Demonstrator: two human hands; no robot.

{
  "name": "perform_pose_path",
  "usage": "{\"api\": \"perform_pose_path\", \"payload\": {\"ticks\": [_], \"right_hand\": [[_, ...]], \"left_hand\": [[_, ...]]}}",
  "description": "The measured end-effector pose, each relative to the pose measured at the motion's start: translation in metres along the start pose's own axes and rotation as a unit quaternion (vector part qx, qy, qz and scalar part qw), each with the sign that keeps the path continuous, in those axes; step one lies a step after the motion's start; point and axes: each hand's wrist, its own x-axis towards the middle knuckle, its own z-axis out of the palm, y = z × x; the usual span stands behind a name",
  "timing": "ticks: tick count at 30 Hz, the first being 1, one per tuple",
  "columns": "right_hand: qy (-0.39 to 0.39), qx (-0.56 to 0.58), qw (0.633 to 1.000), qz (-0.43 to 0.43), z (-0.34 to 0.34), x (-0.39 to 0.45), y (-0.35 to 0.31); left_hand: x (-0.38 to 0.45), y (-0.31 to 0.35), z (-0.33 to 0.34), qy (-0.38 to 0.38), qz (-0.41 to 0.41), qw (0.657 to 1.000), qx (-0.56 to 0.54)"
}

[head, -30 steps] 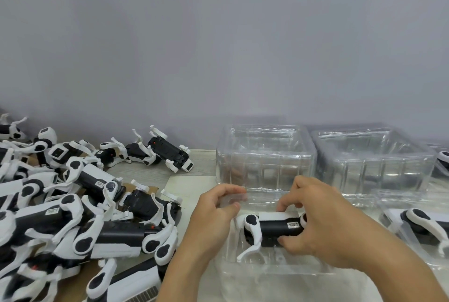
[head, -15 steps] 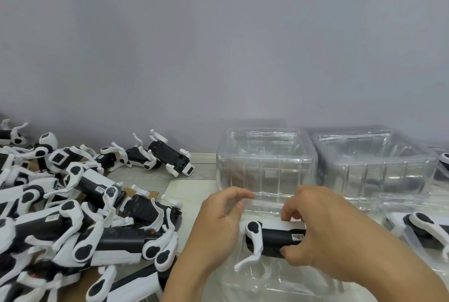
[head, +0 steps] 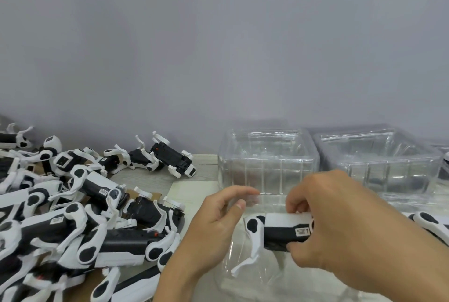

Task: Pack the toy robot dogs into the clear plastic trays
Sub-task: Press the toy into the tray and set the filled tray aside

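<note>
My right hand [head: 340, 224] grips a black-and-white toy robot dog [head: 279, 231] by its rear half. The dog lies on its side low inside a clear plastic tray [head: 264, 277] at the near edge of the table, one white leg pointing down-left. My left hand [head: 213, 226] hovers at the tray's left rim. Its thumb and fingers are spread slightly apart and hold nothing; I cannot tell whether they touch the rim. A large pile of toy robot dogs [head: 85, 216] covers the table's left side.
Two stacks of clear trays stand at the back, one in the middle [head: 264, 163] and one to the right [head: 379, 163]. Another dog [head: 430, 224] lies in a tray at the far right, partly behind my right arm. A grey wall rises behind the table.
My left hand's fingers have lifted off the tray's rim and spread. My right hand has shifted the dog a little lower and to the right in the tray.
</note>
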Motion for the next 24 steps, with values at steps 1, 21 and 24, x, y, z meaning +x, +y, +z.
{"api": "perform_pose_path", "payload": {"ticks": [1,21,24], "right_hand": [[0.005,-0.003,1.0,0.0,-0.001,-0.001,-0.001],[0.062,0.112,0.988,-0.081,0.058,0.026,0.011],[0.088,0.216,0.966,-0.111,0.044,0.024,0.021]], "left_hand": [[0.0,0.001,0.0,0.002,0.004,1.0,-0.003],[0.006,-0.005,0.003,0.086,-0.025,0.988,0.124],[0.004,-0.01,-0.003,0.089,-0.031,0.987,0.127]]}}
